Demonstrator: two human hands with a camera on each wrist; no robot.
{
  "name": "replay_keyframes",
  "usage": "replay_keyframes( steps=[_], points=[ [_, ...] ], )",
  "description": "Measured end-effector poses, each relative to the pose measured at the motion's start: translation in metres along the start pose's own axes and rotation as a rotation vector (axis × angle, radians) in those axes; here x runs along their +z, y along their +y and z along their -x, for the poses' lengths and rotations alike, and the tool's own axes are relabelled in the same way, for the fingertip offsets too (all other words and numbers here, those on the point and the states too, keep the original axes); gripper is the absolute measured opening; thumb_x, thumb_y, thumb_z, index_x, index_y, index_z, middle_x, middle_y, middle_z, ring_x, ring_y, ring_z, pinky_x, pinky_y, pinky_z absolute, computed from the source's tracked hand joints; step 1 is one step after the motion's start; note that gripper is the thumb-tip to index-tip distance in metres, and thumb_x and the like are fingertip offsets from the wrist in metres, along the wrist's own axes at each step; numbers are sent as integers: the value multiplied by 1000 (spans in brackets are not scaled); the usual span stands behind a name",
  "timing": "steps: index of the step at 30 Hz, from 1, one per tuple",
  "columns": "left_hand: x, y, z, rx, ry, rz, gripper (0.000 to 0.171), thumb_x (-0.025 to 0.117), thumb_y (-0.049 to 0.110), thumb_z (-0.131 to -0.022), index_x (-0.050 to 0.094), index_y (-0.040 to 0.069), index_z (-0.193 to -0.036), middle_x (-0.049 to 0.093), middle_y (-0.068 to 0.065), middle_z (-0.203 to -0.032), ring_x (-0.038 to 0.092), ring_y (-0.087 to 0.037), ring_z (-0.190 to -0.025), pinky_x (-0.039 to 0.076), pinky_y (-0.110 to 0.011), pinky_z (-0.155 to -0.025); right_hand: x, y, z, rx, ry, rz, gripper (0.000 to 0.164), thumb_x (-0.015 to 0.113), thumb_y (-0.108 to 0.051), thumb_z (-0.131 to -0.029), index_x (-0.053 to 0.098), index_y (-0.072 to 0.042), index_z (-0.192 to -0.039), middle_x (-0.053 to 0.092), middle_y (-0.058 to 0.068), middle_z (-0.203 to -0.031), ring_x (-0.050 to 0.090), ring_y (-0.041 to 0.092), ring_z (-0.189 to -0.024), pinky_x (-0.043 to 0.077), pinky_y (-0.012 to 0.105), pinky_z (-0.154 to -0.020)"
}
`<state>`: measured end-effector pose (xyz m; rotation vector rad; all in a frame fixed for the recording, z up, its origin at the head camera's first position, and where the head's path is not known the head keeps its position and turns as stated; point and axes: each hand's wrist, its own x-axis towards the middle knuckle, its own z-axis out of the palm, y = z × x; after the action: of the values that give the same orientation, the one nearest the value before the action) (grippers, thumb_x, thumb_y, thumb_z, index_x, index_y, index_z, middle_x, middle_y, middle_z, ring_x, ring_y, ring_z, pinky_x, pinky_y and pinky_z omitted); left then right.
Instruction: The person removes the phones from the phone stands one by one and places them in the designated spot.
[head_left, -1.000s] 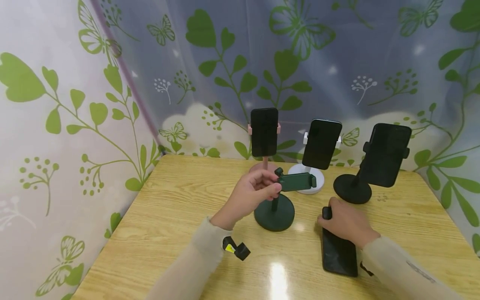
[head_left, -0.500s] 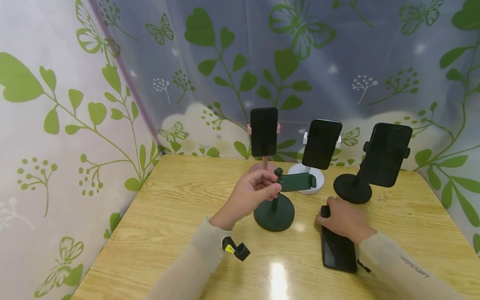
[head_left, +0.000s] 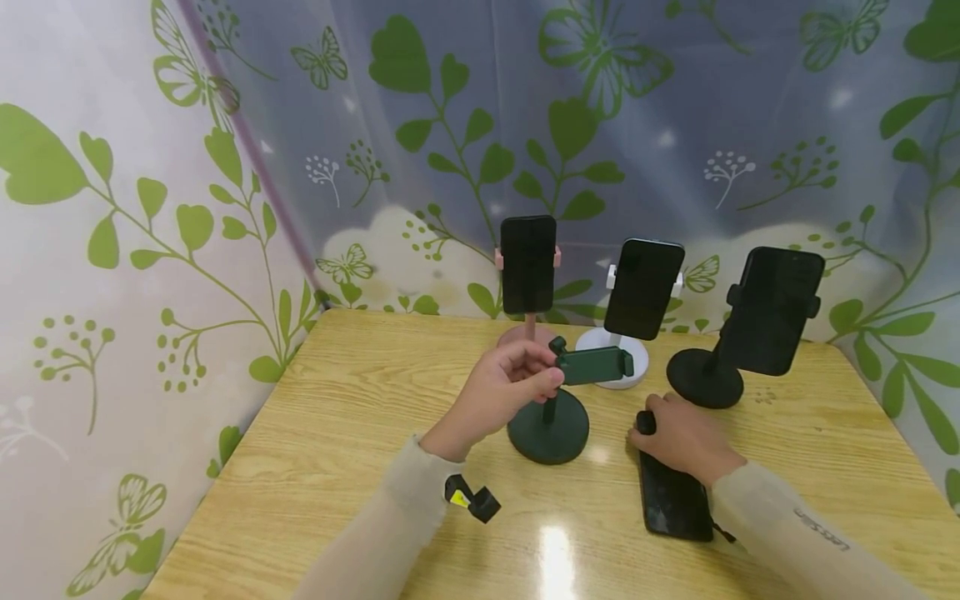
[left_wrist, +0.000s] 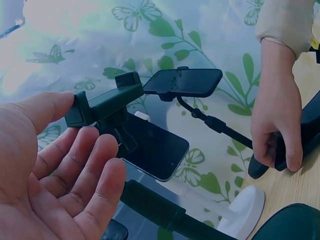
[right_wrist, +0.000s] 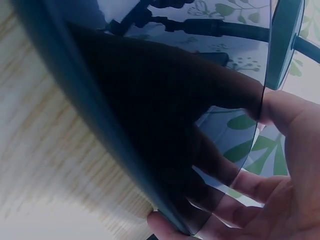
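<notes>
The left forearm (head_left: 382, 517) slants forward and inward to a raised left hand (head_left: 506, 387), its thumb and bent fingers pinching, while the right forearm (head_left: 802, 525) slants inward to a right hand (head_left: 686, 437) held lower, back upward, gripping between thumb and curled fingers.

Phone (head_left: 675, 500) glossy, glass-like; green stand (head_left: 562, 410) matt plastic; tabletop (head_left: 337, 400) wood-grained, shiny; sleeve (head_left: 401, 504) cloth

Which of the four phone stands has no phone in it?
The dark green stand, its clamp held by the left hand: the pink stand, white stand and black stand each carry a phone.
</notes>
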<state>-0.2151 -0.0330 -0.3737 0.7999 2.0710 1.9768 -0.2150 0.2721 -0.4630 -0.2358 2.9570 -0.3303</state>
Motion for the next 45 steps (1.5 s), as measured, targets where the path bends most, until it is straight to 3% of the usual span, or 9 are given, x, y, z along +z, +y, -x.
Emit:
replay_keyframes(
  steps=[12,25,39,45],
  points=[
    [2,0,0,0,-3,3,20,71,10,-99,66,0,-115,72,-13,-100,69,-13,-84,60,-29,-78,6,1,0,-36,43,17,56,75,-41,-91,64,5,-121,61,19,-100,59,27,-77,55,51,-72],
    [3,0,0,-14,4,10,20,71,10,-99,66,-1,-115,71,-12,-100,69,-12,-84,61,-29,-79,6,-1,3,-38,33,32,60,72,-42,-94,63,8,-126,61,27,-114,62,37,-97,55,58,-88],
    [4,0,1,-19,1,8,20,70,10,-100,66,-1,-115,71,-12,-101,69,-11,-84,60,-28,-79,9,0,5,-66,89,58,58,76,-41,-91,64,8,-118,62,24,-109,60,41,-97,53,58,-89],
    [3,0,2,-18,0,9,20,70,11,-100,65,-1,-116,71,-12,-101,69,-11,-84,60,-29,-80,-2,-4,7,-70,93,-18,47,72,-35,-95,65,6,-117,60,19,-106,59,36,-94,54,56,-83]
  ],
)
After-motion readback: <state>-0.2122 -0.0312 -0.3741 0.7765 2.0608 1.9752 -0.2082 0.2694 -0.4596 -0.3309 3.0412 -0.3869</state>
